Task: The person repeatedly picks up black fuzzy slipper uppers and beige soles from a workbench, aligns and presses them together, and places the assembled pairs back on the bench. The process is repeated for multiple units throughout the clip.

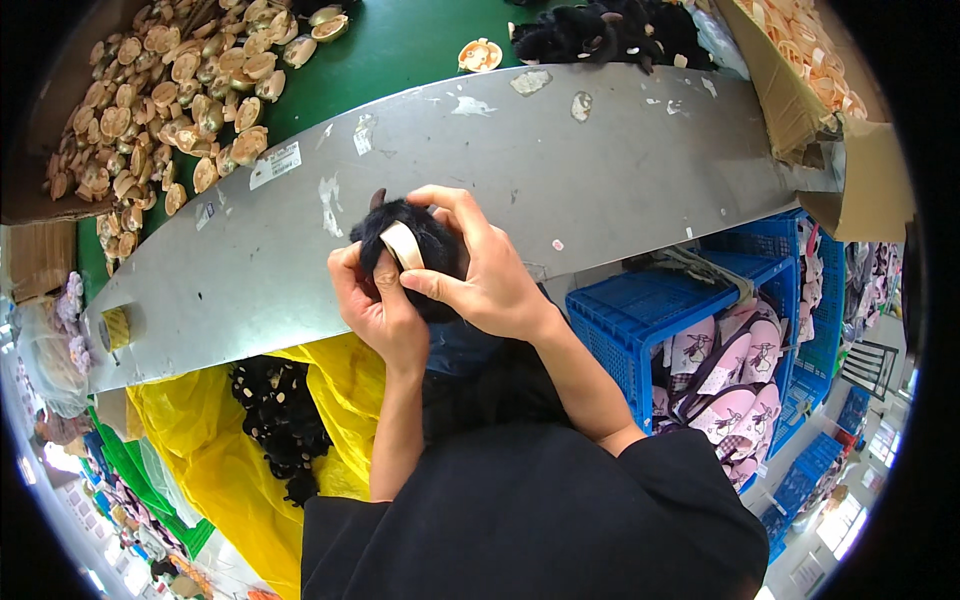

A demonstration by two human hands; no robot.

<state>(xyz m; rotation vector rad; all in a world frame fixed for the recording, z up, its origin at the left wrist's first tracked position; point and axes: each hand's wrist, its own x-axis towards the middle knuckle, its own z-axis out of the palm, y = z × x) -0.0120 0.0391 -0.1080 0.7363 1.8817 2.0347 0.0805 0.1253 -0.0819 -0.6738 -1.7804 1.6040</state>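
Note:
Above the near edge of the grey metal worktop [260, 270], both my hands grip a small black furry plush piece [398, 213]. A brown horn-like tip [378, 198] sticks up from its far side. A curved cream strip [403, 244] shows in an opening in the fur, facing me. My left hand [380, 310] pinches the near left side, its thumb beside the strip's lower end. Around the right side curl the fingers of my right hand [490, 275], with the thumb pressed at the strip's lower right. The inside of the piece is hidden.
Cream and gold plastic pieces [190, 90] heap at the back left; one cream piece [480, 55] lies apart. Black plush pieces [610, 35] and an open carton [790, 90] stand back right. Below are a yellow bag [190, 430] of black furry pieces and blue crates [625, 320] with pink printed items.

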